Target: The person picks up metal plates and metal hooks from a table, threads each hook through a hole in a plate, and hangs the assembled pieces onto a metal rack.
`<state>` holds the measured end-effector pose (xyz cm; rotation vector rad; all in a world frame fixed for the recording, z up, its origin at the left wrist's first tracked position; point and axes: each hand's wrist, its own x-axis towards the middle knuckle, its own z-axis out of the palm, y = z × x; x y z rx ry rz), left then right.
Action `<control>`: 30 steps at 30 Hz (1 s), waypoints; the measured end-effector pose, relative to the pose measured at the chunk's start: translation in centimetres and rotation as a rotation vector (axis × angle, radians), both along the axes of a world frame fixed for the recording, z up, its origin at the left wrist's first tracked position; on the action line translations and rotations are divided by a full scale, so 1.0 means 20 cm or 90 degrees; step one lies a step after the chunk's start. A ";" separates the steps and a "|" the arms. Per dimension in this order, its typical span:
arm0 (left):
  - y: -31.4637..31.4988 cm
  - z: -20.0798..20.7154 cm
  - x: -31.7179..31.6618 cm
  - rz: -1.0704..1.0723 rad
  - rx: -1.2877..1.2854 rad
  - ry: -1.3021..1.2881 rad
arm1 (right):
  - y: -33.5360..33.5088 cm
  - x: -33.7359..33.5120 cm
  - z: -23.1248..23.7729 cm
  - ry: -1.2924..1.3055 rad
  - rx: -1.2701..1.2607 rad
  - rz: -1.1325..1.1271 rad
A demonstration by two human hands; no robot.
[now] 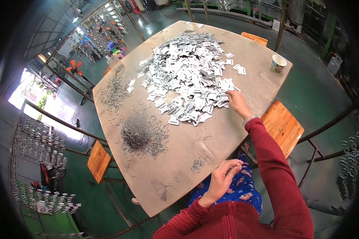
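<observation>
My right hand (238, 103) reaches to the right edge of a big heap of flat silver metal pieces (187, 71). Its fingers are drawn together, with the tips on a piece at the heap's rim. Low at the table's front edge, above my lap, my left hand (222, 181) is closed in a pinch; whatever lies between thumb and fingers is too small to make out. A few bent wire hooks (196, 165) rest on the table (223, 137) just beyond this hand. Further left sits a dark mound of small wire hooks (136, 135).
Looser wire bits (113, 93) spread along the table's left side. A paper cup (278, 63) stands near the far right corner. Wooden stools (281, 127) (99, 161) flank the table. Racks of hanging metal parts (40, 145) and an orange fan (74, 67) are at left.
</observation>
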<state>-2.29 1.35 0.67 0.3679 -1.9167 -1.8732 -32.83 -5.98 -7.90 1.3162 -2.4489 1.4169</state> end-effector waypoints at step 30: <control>0.03 -0.12 0.01 0.025 0.226 0.087 | 0.80 0.87 0.50 -0.661 -0.202 0.136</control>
